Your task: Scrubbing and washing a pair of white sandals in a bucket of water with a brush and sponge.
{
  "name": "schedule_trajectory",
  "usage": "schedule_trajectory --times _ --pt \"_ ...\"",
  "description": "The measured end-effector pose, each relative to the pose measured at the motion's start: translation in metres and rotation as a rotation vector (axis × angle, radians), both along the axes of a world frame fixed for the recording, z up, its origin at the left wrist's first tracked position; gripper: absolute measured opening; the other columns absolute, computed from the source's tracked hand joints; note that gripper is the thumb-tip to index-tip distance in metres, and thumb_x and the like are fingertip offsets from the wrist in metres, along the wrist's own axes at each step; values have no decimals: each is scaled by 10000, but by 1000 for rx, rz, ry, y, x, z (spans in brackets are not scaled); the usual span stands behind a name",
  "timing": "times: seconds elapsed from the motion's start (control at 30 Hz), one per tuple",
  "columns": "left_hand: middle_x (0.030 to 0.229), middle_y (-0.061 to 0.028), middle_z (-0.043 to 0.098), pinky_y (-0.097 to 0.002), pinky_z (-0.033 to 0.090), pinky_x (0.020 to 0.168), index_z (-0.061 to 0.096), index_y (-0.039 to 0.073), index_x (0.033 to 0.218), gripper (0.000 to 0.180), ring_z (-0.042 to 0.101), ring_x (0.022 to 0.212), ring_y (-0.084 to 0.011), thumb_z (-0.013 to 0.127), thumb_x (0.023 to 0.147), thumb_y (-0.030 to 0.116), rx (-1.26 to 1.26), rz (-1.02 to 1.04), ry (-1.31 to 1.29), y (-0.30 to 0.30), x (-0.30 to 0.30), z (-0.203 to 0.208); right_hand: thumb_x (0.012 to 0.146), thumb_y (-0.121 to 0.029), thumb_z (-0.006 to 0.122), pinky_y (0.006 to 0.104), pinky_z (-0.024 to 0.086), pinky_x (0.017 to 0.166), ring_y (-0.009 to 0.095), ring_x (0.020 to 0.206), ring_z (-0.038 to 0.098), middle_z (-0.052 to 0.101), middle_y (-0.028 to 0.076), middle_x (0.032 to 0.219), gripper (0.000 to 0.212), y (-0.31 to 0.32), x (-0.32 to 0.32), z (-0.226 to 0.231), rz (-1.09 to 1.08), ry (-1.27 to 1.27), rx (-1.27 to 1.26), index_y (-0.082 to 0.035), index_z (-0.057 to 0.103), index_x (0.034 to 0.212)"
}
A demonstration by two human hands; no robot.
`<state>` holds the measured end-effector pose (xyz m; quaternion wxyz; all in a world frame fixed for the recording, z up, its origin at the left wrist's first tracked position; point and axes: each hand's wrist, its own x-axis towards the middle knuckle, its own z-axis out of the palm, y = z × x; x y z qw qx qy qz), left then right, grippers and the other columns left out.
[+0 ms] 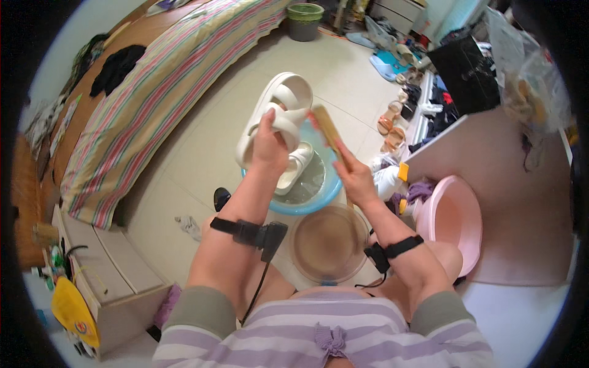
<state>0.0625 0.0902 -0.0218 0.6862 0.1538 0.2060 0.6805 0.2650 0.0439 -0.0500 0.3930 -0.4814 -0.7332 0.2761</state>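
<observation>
The left hand [270, 147] grips a smooth, chunky white sandal [287, 97] in the upper middle of the frame, thumb on the strap [287, 126], other fingers hidden. It's over a round blue basin [293, 209], maybe so drips land in the water [316, 181]. The right hand's [357, 181] fingers pinch a long, wooden-looking brush [328, 130].

One sandal [297, 164] sits in a tub [307, 209], mid-frame.
Bed [165, 92] upper left, bin [304, 29] top middle, basin [455, 214] right.

Bare forearms [256, 191] extended forward, left hand [270, 146] farther out, right hand [358, 184] nearer, both in curled grips.
</observation>
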Motion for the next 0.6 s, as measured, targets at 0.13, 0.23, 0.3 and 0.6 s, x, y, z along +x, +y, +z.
schedule_trajectory --times 0.13,0.23,0.3,0.6 --pt "1310 -114 489 -386 337 1054 433 59 1329 487 467 1211 -263 435 953 368 -90 -31 -14 -18 9 5 908 -271 571 334 512 708 176 757 616 630 61 877 576 12 23 -1 -143 430 -251 -65 378 1410" --pt "1313 -99 487 -357 350 1031 436 64 1339 510 473 1195 -233 508 936 368 -116 31 114 -25 17 -1 917 -274 552 301 482 644 105 655 539 519 -2 731 511 25 18 56 281 1012 -731 -60 411 1359" --pt "1310 -83 494 -355 350 1025 448 67 1341 521 480 1181 -220 533 927 370 -95 0 122 -24 20 1 922 -271 537 287 463 622 78 624 499 456 -21 687 459 22 20 56 689 1363 -890 -67 436 1321" --pt "1292 -115 503 -384 365 1032 447 42 1308 471 490 1178 -257 484 940 334 -164 27 145 -27 15 11 884 -242 478 613 485 849 236 832 614 593 84 875 264 -4 35 9 360 1258 -1258 -83 508 1093"
